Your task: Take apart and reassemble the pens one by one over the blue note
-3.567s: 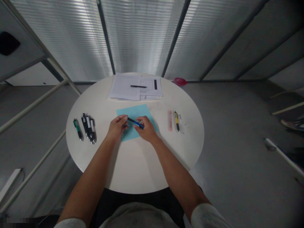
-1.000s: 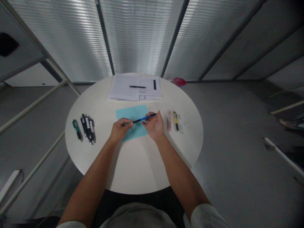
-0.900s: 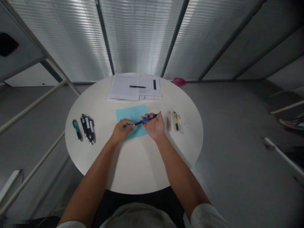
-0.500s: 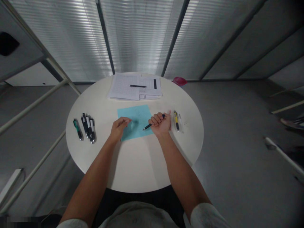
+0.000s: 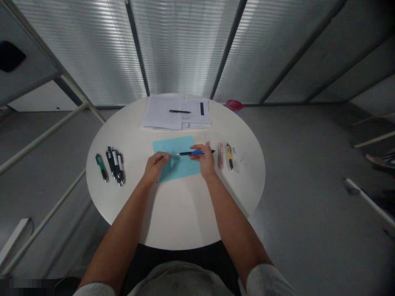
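A blue-and-black pen (image 5: pixel 196 153) lies almost level in my right hand (image 5: pixel 207 161), its metal tip toward the left. My thumb and fingers loosely grip its barrel. Below it, a light blue sheet of paper (image 5: pixel 173 172) rests on the table. My left hand (image 5: pixel 156 165) is at the sheet's left side, with thumb and fingertips pinched together; whether anything small is between them I cannot make out. A small gap separates the pen tip from my left fingertips.
On the round white table (image 5: pixel 173 222), several black-and-white pens (image 5: pixel 115 166) and a green pen (image 5: pixel 101 167) lie left. To the right are a pink pen-like item (image 5: pixel 220 156), a yellow pen (image 5: pixel 229 157) and a clear one (image 5: pixel 235 159). Papers (image 5: pixel 163 111) with a black pen (image 5: pixel 180 111) lie behind.
My right fist has loosened and turned, and the pen has swung from slanting down-left to nearly level, showing its blue barrel. My left hand has stayed in place.
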`<state>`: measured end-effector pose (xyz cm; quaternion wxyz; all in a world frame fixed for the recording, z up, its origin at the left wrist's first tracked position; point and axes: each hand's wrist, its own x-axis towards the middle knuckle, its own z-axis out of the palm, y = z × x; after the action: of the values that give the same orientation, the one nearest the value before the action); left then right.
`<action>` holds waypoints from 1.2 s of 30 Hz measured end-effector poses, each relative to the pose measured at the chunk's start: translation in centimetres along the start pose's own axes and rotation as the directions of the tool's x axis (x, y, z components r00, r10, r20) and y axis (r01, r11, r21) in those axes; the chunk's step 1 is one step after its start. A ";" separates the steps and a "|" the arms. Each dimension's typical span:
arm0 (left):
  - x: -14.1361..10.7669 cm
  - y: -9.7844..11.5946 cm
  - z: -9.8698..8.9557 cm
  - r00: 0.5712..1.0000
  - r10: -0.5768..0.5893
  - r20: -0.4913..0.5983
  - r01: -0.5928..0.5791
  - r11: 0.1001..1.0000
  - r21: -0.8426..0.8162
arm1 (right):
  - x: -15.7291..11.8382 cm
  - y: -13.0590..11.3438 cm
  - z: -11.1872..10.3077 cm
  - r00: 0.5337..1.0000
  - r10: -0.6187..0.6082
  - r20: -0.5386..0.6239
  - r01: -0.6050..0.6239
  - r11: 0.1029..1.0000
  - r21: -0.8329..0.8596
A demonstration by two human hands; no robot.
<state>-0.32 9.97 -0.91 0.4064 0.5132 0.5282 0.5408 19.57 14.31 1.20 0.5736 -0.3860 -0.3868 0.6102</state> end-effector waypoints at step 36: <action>-0.1 0.6 0.0 1.000 0.012 0.021 -0.013 0.998 0.064 | -1.9 0.4 -0.3 0.943 -0.135 0.305 0.308 0.703 -0.641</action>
<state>-0.24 9.84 -0.32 0.3917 0.5348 0.5379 0.5209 19.81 12.41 0.79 0.4119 -0.4440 -0.6919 0.3931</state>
